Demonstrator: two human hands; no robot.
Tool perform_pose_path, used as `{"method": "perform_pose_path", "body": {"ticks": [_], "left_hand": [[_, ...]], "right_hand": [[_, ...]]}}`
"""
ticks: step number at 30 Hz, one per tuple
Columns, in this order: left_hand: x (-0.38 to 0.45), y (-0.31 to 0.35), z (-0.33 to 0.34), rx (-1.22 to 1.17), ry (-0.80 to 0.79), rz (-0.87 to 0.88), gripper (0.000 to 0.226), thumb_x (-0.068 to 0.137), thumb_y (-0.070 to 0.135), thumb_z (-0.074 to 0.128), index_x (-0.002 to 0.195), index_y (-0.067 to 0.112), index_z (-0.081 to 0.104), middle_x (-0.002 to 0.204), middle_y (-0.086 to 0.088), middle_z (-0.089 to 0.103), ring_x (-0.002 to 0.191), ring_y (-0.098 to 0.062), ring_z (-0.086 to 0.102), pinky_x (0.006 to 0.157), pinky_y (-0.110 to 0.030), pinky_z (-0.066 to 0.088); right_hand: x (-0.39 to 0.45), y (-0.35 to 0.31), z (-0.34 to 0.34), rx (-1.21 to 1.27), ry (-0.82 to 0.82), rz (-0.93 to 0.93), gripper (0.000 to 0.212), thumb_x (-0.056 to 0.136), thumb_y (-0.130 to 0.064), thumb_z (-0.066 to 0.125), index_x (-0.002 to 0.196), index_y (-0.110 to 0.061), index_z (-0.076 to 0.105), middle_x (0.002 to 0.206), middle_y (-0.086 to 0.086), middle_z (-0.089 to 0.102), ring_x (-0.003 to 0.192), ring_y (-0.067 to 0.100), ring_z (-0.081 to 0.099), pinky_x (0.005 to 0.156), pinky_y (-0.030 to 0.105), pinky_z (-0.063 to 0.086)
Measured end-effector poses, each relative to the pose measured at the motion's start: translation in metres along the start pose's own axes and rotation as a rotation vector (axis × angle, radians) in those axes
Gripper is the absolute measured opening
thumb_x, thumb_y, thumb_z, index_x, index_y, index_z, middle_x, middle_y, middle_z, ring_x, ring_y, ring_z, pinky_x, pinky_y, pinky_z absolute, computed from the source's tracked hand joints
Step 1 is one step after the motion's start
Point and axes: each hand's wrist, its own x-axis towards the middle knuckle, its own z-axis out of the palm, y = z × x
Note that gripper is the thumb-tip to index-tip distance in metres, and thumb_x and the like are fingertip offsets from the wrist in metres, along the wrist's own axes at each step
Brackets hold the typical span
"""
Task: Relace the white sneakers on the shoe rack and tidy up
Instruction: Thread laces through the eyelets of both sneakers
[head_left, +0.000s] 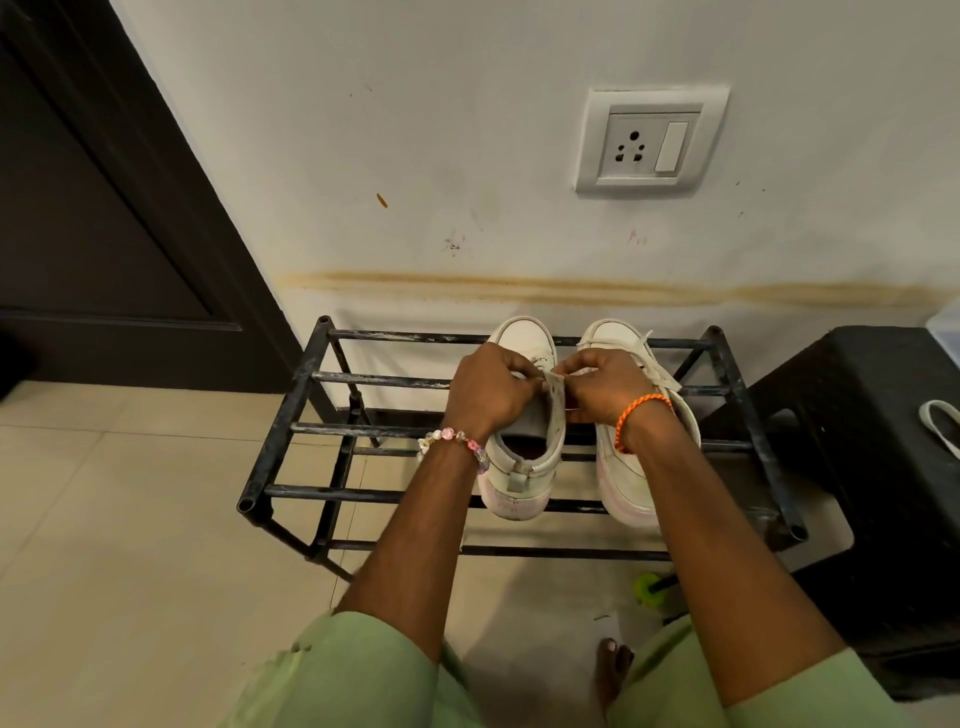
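Head view: white sneakers (524, 457) side by side on shoe rack (291, 415), frame centre. Left hand (488, 387) and right hand (602, 387) pinch the soft tongue (557, 400) and lace of the left-frame shoe. Light, pliable uppers; best held at tongue or heel.

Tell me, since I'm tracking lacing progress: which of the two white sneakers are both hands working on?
The left sneaker: the left hand and right hand pinch at its tongue. The right sneaker lies untouched under the right wrist, laces loose.

We are in a home entryway: a metal shoe rack (519, 447) against a scuffed wall (467, 130), dark door (93, 208) at ten o'clock.
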Motion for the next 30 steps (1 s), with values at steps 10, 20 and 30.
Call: {"method": "perform_pose_path", "body": {"ticks": [10,20,30], "left_hand": [[-0.010,-0.014,-0.001,0.056,0.027,-0.111,0.053,0.072,0.021,0.074,0.117,0.025,0.046,0.131,-0.007,0.033,0.124,-0.025,0.031,0.094,-0.035,0.029],[-0.012,-0.022,0.006,0.002,0.050,-0.283,0.080,0.070,0.029,0.076,0.132,0.021,0.027,0.136,-0.008,0.024,0.128,-0.029,0.028,0.106,-0.046,0.028],[-0.001,-0.031,0.004,-0.067,-0.104,-0.420,0.105,0.069,0.042,0.078,0.142,0.001,0.014,0.144,-0.016,0.022,0.131,-0.031,0.029,0.108,-0.041,0.036]], "right_hand": [[0.000,0.004,0.006,-0.462,0.091,-0.175,0.005,0.090,-0.008,0.045,0.091,-0.012,0.049,0.095,0.008,0.053,0.090,0.025,0.051,0.069,0.028,0.040],[-0.023,-0.046,-0.016,0.538,0.011,-0.267,0.033,0.098,0.005,0.023,0.076,-0.012,0.039,0.050,-0.001,0.063,0.057,0.015,0.069,0.064,0.031,0.057],[-0.009,-0.022,-0.025,-0.036,0.235,-0.384,0.027,0.090,-0.002,0.052,0.070,-0.020,0.056,0.065,0.001,0.059,0.048,0.000,0.050,0.052,0.018,0.041]]}}
